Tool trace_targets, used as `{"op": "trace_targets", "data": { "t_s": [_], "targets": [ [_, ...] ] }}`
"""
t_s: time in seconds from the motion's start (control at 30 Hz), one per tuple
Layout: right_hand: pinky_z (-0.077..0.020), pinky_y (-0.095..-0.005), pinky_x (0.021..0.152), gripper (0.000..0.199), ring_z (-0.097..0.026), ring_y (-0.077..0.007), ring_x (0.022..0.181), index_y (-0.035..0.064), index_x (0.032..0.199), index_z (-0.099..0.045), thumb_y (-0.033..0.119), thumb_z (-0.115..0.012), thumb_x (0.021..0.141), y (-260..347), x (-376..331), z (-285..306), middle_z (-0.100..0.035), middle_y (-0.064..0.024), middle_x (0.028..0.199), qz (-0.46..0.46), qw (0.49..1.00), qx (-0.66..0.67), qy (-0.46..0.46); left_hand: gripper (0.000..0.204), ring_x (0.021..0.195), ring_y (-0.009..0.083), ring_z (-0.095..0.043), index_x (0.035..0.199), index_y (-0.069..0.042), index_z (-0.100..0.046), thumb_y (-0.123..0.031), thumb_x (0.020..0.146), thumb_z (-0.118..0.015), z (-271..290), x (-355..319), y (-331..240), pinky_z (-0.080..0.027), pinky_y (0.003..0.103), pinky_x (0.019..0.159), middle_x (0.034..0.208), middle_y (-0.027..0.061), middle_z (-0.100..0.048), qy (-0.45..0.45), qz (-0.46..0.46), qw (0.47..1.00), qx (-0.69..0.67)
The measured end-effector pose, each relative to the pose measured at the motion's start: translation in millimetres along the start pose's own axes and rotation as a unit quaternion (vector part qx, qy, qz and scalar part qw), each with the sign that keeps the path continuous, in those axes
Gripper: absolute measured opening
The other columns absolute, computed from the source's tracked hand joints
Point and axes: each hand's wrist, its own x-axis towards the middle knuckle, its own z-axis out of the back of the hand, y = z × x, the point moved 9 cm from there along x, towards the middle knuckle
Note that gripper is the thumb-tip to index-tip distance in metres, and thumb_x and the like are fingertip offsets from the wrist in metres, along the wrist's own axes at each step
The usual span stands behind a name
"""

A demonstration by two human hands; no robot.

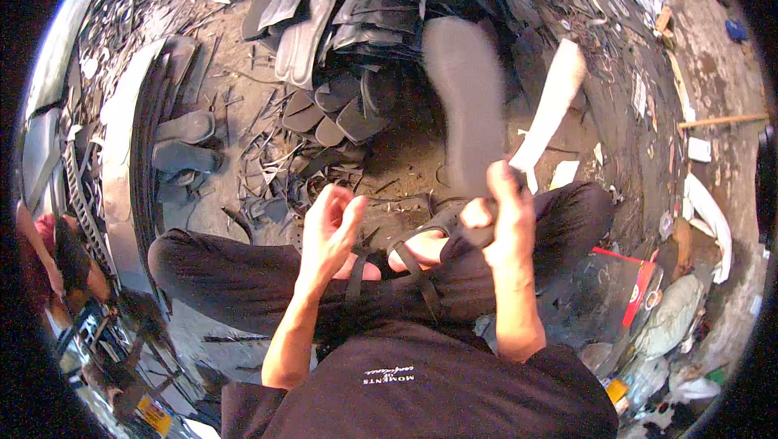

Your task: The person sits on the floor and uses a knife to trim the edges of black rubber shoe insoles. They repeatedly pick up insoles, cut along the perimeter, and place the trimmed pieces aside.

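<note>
My right hand point(510, 220) is closed, its thumb raised, at the lower end of a long grey shoe sole point(466, 95). The sole is smeared by motion and stands up away from me. Something dark shows under the curled fingers; its kind is hidden. Just beyond this hand a long pale strip point(551, 107) slants up to the right; I cannot tell whether it is held. My left hand point(328, 228) is raised over my crossed legs, fingers loosely curled and thumb apart, with nothing visible in it.
Ahead rises a pile of dark sole-shaped sheets point(356, 14), with several cut pieces point(332, 119) before it. Dark scraps point(279, 188) litter the ground. On the left are a long pale panel point(121, 147) and grey soles point(186, 143). A thin stick point(721, 121) lies at the right.
</note>
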Motion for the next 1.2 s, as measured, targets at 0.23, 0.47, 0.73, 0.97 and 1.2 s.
{"op": "trace_targets", "data": {
  "t_s": [0.23,0.47,0.73,0.97,1.2],
  "targets": [
    [-0.0411,-0.0285,0.053,0.031,-0.046,-0.0095,0.052,0.0094,0.121,-0.060,0.036,-0.065,0.107,23,29,82,-0.061,-0.0026,0.083,0.069,0.967,0.224,-0.100,0.026,0.086,0.0278,-0.073,0.108,-0.002,-0.066,-0.019,0.093,-0.077,-141,41,-23,-0.058,0.038,0.076,0.093,0.0143,-0.075,0.184,-0.075,0.968,0.154],
    [-0.0401,-0.0268,0.048,0.021,-0.050,-0.0092,0.051,0.0060,0.113,-0.064,0.025,-0.067,0.104,-5,44,65,-0.061,-0.0015,0.075,0.114,0.987,0.060,-0.100,0.058,0.139,0.0369,-0.047,0.145,-0.006,-0.054,-0.018,0.089,-0.065,-332,67,73,-0.037,0.058,0.117,0.149,0.0168,-0.051,0.269,-0.531,0.708,0.381],
    [-0.0484,-0.0230,0.058,0.021,-0.060,-0.0082,0.063,0.0122,0.117,-0.066,0.031,-0.065,0.107,-22,50,35,-0.066,0.0009,0.077,0.118,0.985,-0.125,0.024,0.038,0.096,0.0312,-0.066,0.113,-0.003,-0.067,-0.032,0.088,-0.069,-366,89,74,-0.054,0.050,0.089,0.102,0.0183,-0.067,0.330,-0.440,0.702,0.452],
    [-0.0364,-0.0246,0.048,0.061,-0.048,-0.0081,0.050,0.0075,0.106,-0.060,0.058,-0.027,0.115,-11,37,28,-0.056,-0.0015,0.063,0.071,0.995,-0.067,0.023,0.051,0.083,0.0424,-0.074,0.110,0.007,-0.069,-0.041,0.092,-0.073,-158,138,41,-0.059,0.049,0.080,0.095,0.0322,-0.073,0.133,-0.008,0.957,0.258],
    [-0.0379,-0.0389,0.057,0.065,-0.047,-0.0201,0.058,0.0011,0.096,-0.058,0.062,-0.040,0.111,-17,-10,-53,-0.045,-0.0095,0.062,0.180,0.873,-0.374,0.256,0.040,0.077,0.0031,-0.060,0.122,-0.009,-0.072,-0.045,0.106,-0.067,-11,63,-74,-0.049,0.023,0.070,0.095,-0.0046,-0.072,-0.065,0.104,0.966,-0.229]
  ]
}}
